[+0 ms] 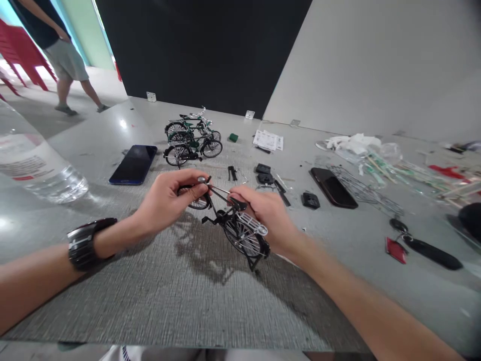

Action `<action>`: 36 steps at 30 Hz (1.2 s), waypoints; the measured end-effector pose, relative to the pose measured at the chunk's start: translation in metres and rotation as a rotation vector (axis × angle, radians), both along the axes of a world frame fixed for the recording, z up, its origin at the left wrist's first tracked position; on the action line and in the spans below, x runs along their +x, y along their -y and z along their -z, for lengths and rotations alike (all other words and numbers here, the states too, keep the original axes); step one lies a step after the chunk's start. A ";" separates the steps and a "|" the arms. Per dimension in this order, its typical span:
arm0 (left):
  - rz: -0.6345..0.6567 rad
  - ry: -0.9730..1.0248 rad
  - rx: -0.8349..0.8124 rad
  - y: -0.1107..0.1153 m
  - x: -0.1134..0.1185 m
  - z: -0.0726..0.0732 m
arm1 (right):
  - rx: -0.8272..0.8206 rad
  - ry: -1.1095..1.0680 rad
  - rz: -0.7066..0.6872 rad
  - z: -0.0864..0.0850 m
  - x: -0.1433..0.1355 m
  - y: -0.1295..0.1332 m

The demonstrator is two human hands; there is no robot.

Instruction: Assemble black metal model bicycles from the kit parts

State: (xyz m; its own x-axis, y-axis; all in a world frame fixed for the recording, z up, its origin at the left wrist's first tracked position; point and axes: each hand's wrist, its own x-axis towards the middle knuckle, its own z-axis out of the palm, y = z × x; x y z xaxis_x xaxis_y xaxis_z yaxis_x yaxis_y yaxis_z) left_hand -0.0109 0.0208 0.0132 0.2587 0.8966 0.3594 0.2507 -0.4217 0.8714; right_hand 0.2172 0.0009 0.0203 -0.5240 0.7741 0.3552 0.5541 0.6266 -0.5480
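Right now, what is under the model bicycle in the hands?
Grey textured surface and a shadow show below the model bicycle; what the right hand covers cannot be seen.

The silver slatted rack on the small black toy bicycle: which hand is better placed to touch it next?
Probably the right hand: it is beside the narrow black seat, near the rack. The left hand is at the front of the bicycle, by the round silver part, farther off.

Free passage over the near mat (pixel 150 306); obstacles: held bicycle (pixel 224 216), bike cluster (pixel 194 144) beyond.
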 end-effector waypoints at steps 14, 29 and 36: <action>0.059 0.059 -0.044 -0.003 0.002 0.002 | -0.129 0.155 0.024 -0.013 0.000 -0.002; 0.007 0.016 -0.039 0.003 0.004 0.000 | 0.028 0.169 -0.010 0.008 0.006 0.000; -0.003 -0.048 0.018 0.004 0.000 -0.001 | -0.280 -0.061 -0.026 -0.008 -0.004 -0.001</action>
